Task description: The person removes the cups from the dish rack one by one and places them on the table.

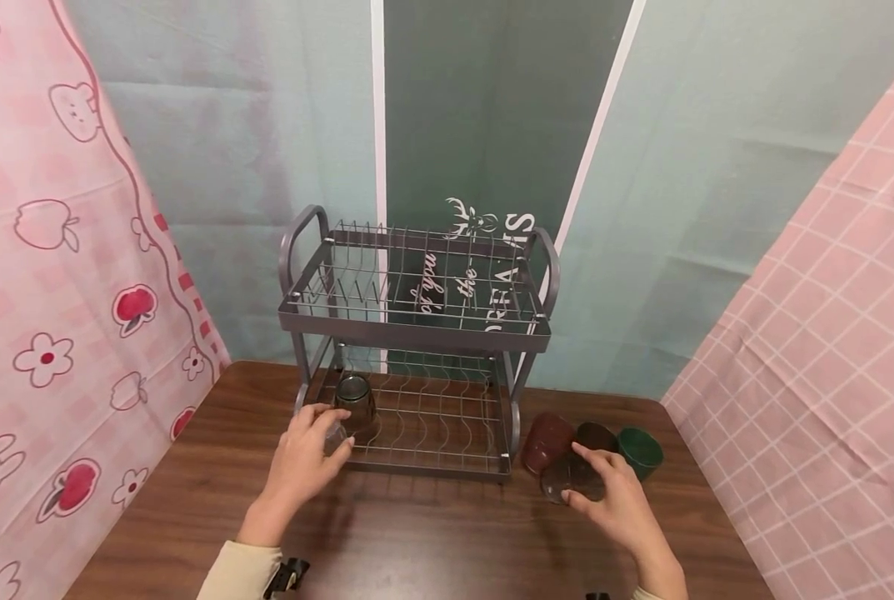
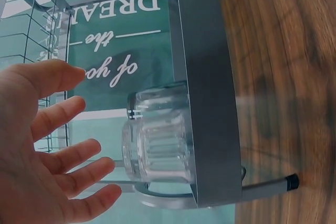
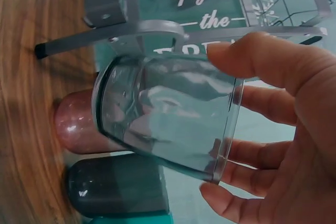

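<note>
My right hand grips a clear drinking glass near its rim, fingers on one side and thumb on the other. The glass is just in front of a reddish cup and a dark cup. At the left end of the dish rack's lower tier, a smoky glass stands with its narrower end up. Beside it on that tier is a clear ribbed glass. My left hand has its fingers spread, close to this ribbed glass but apart from it.
The two-tier grey dish rack stands at the back of the wooden table. A green cup stands at the right of the cup group. Patterned pink cloths hang at both sides, and a printed green curtain behind.
</note>
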Demonstrator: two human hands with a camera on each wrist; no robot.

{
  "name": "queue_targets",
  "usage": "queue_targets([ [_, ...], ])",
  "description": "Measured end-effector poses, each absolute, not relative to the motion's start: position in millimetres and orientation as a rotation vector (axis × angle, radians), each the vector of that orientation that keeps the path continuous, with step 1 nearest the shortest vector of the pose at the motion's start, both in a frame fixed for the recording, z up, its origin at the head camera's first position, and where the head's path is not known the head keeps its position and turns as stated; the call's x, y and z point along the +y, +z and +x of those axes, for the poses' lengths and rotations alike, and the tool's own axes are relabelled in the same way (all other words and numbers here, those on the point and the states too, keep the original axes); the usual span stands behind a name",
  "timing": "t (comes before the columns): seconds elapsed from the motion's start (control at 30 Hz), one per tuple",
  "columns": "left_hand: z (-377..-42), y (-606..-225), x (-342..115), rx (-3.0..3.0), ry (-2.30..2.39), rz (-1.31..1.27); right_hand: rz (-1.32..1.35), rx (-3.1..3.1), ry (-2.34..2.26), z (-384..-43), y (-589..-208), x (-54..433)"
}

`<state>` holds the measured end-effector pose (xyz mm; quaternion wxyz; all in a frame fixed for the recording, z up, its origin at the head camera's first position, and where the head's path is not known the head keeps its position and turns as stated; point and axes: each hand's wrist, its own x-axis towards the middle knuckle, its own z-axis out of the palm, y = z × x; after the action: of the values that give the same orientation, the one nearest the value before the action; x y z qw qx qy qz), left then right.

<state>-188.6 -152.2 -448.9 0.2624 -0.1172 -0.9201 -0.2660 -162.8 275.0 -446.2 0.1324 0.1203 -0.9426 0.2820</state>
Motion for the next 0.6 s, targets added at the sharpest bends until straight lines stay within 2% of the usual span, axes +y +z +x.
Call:
queue_targets([
  [0.6, -196, -452, -167, -2.615, -0.621, -0.206, 0.289, -2.826, 0.637, -171, -464, 271],
])
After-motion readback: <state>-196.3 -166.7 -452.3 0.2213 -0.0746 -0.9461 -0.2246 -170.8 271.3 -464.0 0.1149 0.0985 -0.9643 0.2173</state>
